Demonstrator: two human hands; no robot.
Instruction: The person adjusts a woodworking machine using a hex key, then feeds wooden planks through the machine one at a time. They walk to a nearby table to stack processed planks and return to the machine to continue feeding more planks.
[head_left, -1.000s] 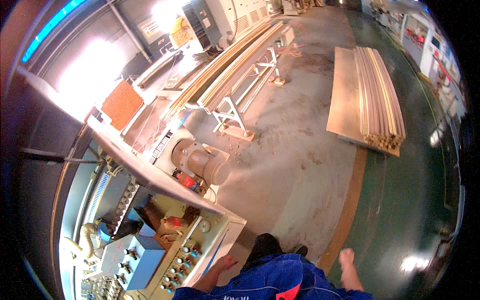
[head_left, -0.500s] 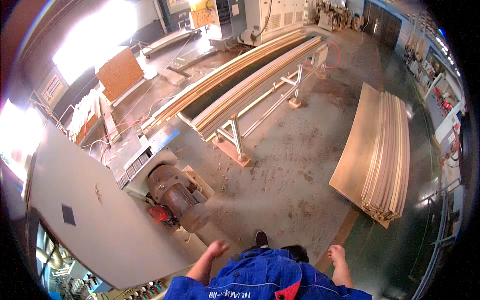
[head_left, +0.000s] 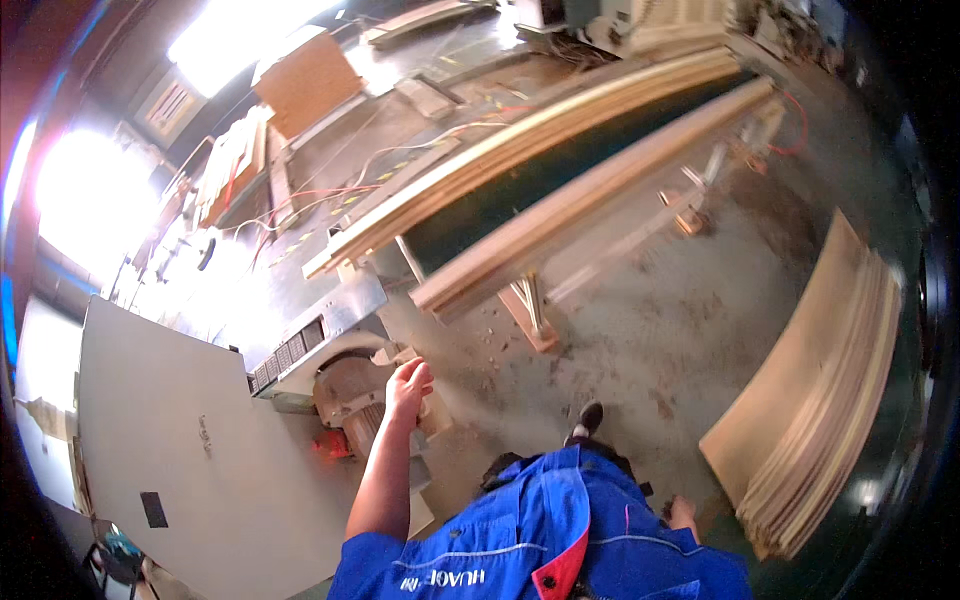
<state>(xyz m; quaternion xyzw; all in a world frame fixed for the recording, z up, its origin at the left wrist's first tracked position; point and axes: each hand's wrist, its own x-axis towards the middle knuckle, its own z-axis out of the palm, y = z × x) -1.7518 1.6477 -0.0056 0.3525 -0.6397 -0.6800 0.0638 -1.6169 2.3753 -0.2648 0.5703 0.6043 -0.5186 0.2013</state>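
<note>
My left hand [head_left: 411, 378], fingers loosely curled with nothing visible in them, is raised in front of a grey motor [head_left: 350, 388] beside a machine's pale panel [head_left: 200, 480]. My right hand [head_left: 678, 508] hangs low by the right side of my blue uniform, small and partly hidden, so its fingers are unclear. Ahead, long strips of wood [head_left: 590, 188] lie along a white-legged stand, with a second bundle [head_left: 520, 150] behind them across a dark gap. To the right, a stack of long thin strips [head_left: 830, 420] rests on a pale board [head_left: 775, 370].
Concrete floor [head_left: 640, 350] lies around my feet. Hoses and cables [head_left: 370, 188] cross the floor at the back left, near an upright brown panel [head_left: 305, 80] and leaning boards [head_left: 230, 165]. A metal machine top [head_left: 335, 305] adjoins the motor.
I have moved forward and turned toward the long stand, which now fills more of the view. My left hand has swung up and forward; my right hand has dropped back.
</note>
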